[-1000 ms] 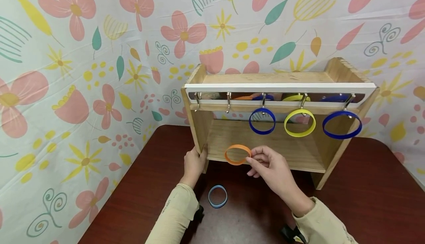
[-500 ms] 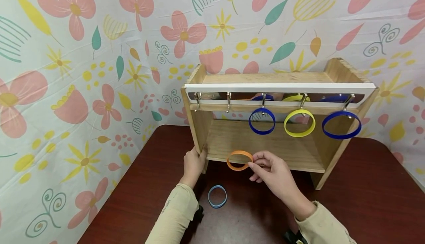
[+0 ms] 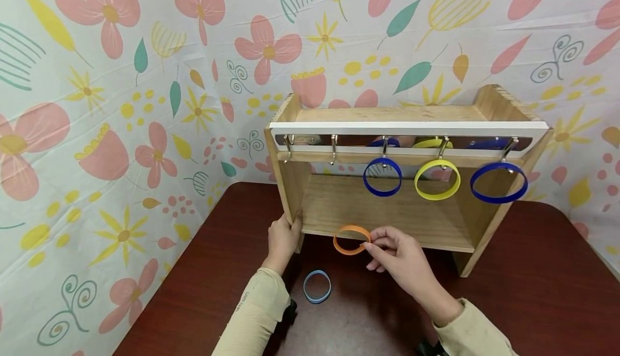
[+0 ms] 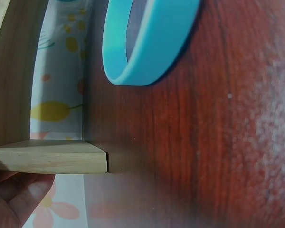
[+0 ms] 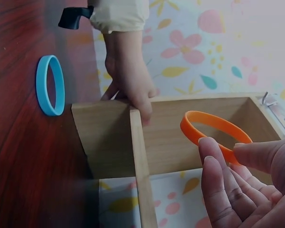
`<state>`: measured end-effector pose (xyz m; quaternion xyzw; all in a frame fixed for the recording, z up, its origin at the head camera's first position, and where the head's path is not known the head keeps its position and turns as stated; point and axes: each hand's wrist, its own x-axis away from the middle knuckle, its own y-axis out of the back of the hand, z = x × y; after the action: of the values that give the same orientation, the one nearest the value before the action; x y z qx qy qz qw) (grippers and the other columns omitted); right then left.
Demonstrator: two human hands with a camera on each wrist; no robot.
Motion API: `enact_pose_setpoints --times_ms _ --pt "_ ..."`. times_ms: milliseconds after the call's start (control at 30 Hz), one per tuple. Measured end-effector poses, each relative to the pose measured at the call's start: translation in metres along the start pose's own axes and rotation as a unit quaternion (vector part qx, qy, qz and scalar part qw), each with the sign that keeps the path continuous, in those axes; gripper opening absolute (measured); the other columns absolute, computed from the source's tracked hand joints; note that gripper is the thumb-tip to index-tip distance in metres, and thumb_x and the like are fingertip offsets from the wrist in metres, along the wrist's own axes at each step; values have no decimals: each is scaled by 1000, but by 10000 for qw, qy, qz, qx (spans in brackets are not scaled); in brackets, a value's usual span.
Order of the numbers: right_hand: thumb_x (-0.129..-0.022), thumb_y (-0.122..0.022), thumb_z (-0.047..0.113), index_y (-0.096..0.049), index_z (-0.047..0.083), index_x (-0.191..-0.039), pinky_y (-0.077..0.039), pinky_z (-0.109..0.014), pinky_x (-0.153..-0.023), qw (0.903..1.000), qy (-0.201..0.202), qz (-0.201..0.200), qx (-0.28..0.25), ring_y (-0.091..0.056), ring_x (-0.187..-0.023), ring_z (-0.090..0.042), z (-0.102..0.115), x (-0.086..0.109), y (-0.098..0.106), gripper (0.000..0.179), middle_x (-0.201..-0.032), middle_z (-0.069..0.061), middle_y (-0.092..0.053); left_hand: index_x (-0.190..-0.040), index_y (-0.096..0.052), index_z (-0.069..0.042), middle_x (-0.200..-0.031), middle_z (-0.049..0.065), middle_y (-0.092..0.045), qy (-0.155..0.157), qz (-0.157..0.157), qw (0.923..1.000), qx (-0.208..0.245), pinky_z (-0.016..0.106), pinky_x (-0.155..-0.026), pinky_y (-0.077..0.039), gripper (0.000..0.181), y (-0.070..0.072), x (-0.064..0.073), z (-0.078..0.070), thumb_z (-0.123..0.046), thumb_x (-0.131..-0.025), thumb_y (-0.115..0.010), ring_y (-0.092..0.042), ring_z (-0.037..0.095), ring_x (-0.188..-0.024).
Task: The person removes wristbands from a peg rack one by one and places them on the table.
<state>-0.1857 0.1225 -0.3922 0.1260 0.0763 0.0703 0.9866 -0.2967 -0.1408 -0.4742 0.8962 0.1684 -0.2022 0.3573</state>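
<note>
An orange silicone wristband (image 3: 345, 249) is pinched between the thumb and fingers of my right hand (image 3: 402, 262), just in front of the shelf's lower board. My left hand (image 3: 282, 240) grips the left side panel of the wooden shelf (image 3: 373, 205) near its bottom; in the right wrist view its thumb lies over the panel's edge. A light blue wristband (image 3: 306, 291) lies on the table in front of the shelf. From the hook rail hang a blue wristband (image 3: 367, 187), a yellow wristband (image 3: 438, 197) and another blue wristband (image 3: 499, 199).
Two hooks at the left of the rail, a left hook (image 3: 288, 151) and the one beside it (image 3: 333, 151), carry nothing. The shelf stands on a dark red wooden table (image 3: 194, 291). Behind it hangs a flower-patterned cloth (image 3: 194, 76).
My right hand has moved slightly down and to the right with the orange wristband, away from the hook rail. My left hand stays on the shelf panel.
</note>
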Motion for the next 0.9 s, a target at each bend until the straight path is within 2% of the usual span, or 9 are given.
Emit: enact_pose_setpoints --times_ms 300,533,900 --pt "-93 -68 16 -58 -4 -112 -56 -36 -60 9999 -140 -7 -20 -68 -64 -24 -8 3 3 29 -93 -11 -71 -87 -68 -9 -61 6 -65 65 24 10000 8 28 -42 -47 31 0 0 -1 -36 -98 -59 -59 15 -47" --pt "-93 -68 16 -57 -4 -110 -56 -35 -58 9998 -157 1 -132 -68 -62 -25 -16 6 5 29 -92 -11 -70 -86 -68 -10 -57 3 -61 34 -4 10000 40 29 -43 -47 30 0 1 1 -36 -98 -59 -58 14 -46" --pt "-93 -68 16 -57 -4 -110 -55 -35 -58 9995 -240 126 -149 -67 -61 -25 -28 7 4 28 -92 -11 -71 -86 -68 -10 -64 8 -67 -64 -59 10000 -39 30 -45 -48 30 0 1 1 -35 -98 -59 -61 18 -49"
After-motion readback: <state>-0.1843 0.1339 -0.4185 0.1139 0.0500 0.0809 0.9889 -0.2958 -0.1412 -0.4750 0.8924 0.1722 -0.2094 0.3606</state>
